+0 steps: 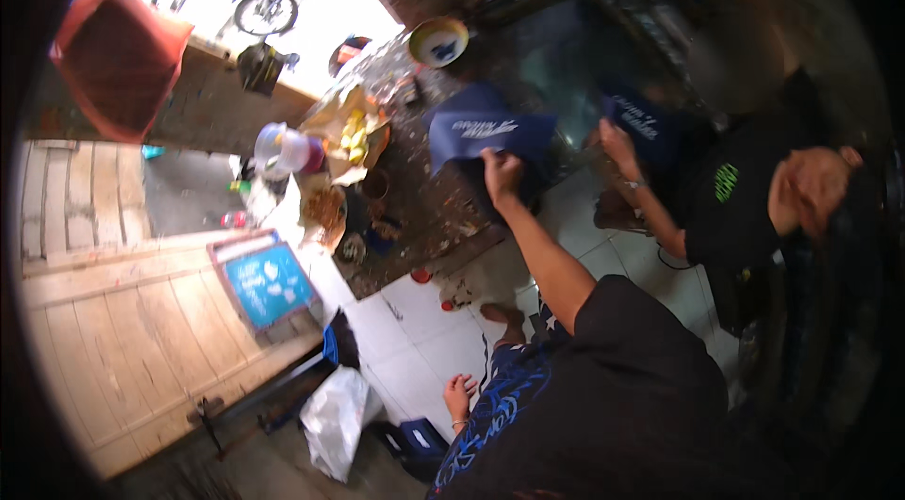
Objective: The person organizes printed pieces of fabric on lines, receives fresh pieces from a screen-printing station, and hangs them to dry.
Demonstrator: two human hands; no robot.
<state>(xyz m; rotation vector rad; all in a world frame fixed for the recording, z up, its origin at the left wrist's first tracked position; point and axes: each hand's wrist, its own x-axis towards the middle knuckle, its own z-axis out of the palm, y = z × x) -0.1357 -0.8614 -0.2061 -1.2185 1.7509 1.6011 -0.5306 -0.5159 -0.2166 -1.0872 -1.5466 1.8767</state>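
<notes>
My right hand (503, 172) stretches out over the dark, worn tabletop. Its fingers are closed on the near edge of a dark blue printed cloth piece (485, 131) with white lettering. Part of the cloth hangs off or folds away, and I cannot tell if it is a bag. My left hand (459, 396) hangs low beside my body above the white tiles, its fingers apart and nothing in them. To the right, a co-worker's hand (617, 147) holds a similar dark blue printed cloth (646, 128).
On the worn table (429, 227) are a bowl (439, 43), a brown paper with yellow pieces (353, 134) and a purple-and-clear container (287, 149). A white plastic bag (335, 420) stands on the floor. A red bag (123, 57) hangs at upper left. The co-worker (745, 189) sits at right.
</notes>
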